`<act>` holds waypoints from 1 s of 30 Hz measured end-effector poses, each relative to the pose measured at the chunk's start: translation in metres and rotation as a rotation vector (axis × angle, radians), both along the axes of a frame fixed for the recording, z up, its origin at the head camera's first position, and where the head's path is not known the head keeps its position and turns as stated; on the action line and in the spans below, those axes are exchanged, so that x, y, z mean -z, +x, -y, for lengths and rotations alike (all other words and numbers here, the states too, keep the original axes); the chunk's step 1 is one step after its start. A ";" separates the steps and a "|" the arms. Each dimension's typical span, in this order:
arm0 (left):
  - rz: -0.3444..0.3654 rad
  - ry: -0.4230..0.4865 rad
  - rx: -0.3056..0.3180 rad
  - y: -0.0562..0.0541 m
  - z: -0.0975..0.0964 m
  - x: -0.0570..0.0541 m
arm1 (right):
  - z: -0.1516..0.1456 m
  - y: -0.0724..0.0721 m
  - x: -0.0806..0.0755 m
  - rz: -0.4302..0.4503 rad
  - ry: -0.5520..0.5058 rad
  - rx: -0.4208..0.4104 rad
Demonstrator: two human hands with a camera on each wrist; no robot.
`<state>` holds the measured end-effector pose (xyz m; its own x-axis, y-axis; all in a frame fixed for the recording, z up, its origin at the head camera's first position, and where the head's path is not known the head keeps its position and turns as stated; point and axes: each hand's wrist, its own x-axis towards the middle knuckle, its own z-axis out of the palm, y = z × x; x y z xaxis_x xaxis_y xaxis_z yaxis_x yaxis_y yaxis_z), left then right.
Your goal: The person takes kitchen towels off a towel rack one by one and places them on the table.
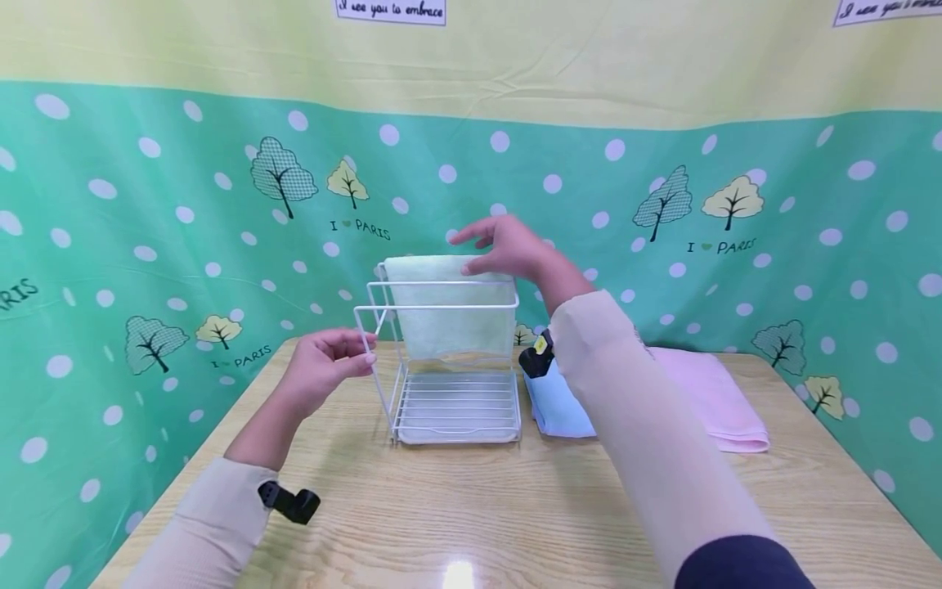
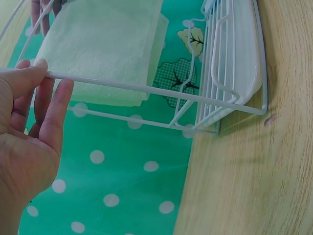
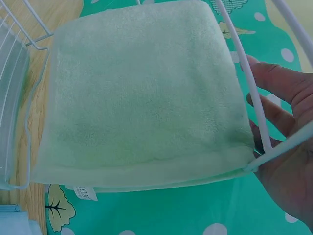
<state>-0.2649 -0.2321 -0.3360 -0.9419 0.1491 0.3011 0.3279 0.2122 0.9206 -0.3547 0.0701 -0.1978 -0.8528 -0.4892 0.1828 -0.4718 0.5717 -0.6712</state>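
Note:
A white wire rack [image 1: 443, 307] stands on the table with a white drip tray [image 1: 456, 409] at its base. Over its back top bar hangs a pale green towel [image 1: 450, 323], folded and fairly flat, with a small label [image 3: 85, 193] at its lower edge. My left hand [image 1: 324, 366] pinches the rack's left side wire between thumb and fingers. At the top right of the towel is my right hand [image 1: 508, 248], its fingers apart and loosely bent, pointing left. The right wrist view shows its fingers [image 3: 281, 81] beside the towel's top edge; whether they touch it I cannot tell.
To the right of the rack a folded light blue towel [image 1: 557, 406] lies on the wooden table [image 1: 412, 507], partly behind my right forearm. Farther right is a folded pink towel [image 1: 714, 397]. A green and yellow printed curtain [image 1: 471, 188] hangs behind the table.

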 end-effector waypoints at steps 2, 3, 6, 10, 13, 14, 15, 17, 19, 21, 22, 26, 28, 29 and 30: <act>0.002 0.001 0.000 0.000 0.000 0.000 | 0.002 -0.003 0.002 -0.009 -0.008 -0.013; 0.004 0.001 0.000 0.000 0.000 0.000 | 0.003 -0.005 0.004 -0.013 -0.014 -0.016; 0.006 0.000 -0.002 0.000 0.000 0.000 | 0.006 -0.008 0.007 -0.033 -0.018 -0.015; -0.005 -0.001 0.001 -0.001 0.000 0.001 | 0.009 -0.011 0.010 -0.056 -0.004 0.006; -0.011 -0.001 0.002 -0.001 0.000 0.001 | 0.012 -0.012 0.012 -0.054 0.002 0.025; -0.011 -0.001 0.002 -0.001 0.000 0.001 | 0.012 -0.013 0.013 -0.048 0.003 0.033; -0.009 -0.003 0.001 -0.001 0.000 0.001 | 0.013 -0.014 0.014 -0.045 0.005 0.041; -0.003 -0.007 -0.002 -0.001 -0.001 0.001 | 0.015 -0.015 0.015 -0.041 0.012 0.056; 0.001 -0.010 -0.004 0.000 -0.001 0.001 | 0.016 -0.016 0.017 -0.042 0.017 0.061; 0.002 -0.011 -0.005 0.000 -0.001 0.001 | 0.017 -0.017 0.018 -0.052 0.025 0.059; 0.001 -0.010 -0.005 0.000 -0.001 0.001 | 0.017 -0.018 0.019 -0.055 0.025 0.058; -0.004 -0.006 0.000 -0.001 -0.001 0.001 | 0.018 -0.018 0.020 -0.064 0.022 0.070; -0.005 -0.004 0.003 -0.001 0.000 0.001 | 0.018 -0.018 0.019 -0.066 0.015 0.082; -0.005 -0.005 0.003 -0.001 0.000 0.001 | 0.018 -0.018 0.019 -0.067 0.010 0.087; -0.005 -0.006 0.002 -0.001 0.000 0.001 | 0.018 -0.017 0.019 -0.070 0.004 0.091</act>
<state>-0.2659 -0.2321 -0.3373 -0.9400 0.1530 0.3049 0.3329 0.2169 0.9177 -0.3720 0.0516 -0.2169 -0.8790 -0.4114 0.2411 -0.4633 0.6172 -0.6360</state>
